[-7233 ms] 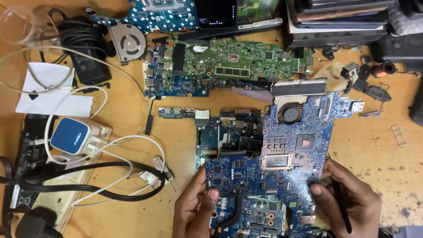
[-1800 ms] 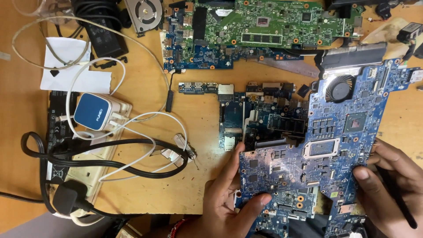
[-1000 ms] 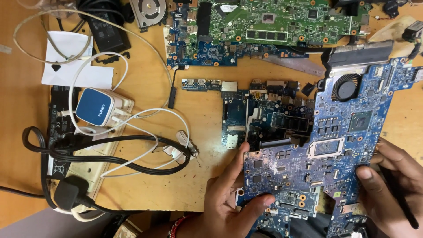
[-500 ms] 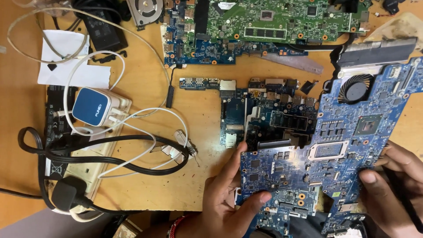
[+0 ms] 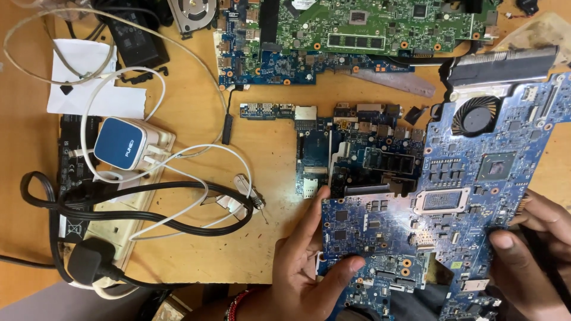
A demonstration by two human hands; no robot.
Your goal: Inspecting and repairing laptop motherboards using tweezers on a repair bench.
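Compared with the frame half a second back, the large blue motherboard is seen shifted slightly leftward and downward in the view, while both hands are found in much the same places on it.

The board is gripped at its lower left edge by the left hand: the thumb is laid across the top face and the fingers are stretched up along the side edge, so the hand is closed on the board. At the lower right edge the board is pinched by the right hand, with the thumb pressed on the top face; a dark slim tool also seems to be kept under that hand, though this cannot be told for certain.

The long axis of the board is run from lower left to upper right, away from both hands, with the cooling fan and heatsink at the far end. The left hand is nearer the smaller dark board lying partly beneath.

The work is done over a wooden table, on which a green motherboard, a power strip, a blue-and-white charger and looped white and black cables are crowded.
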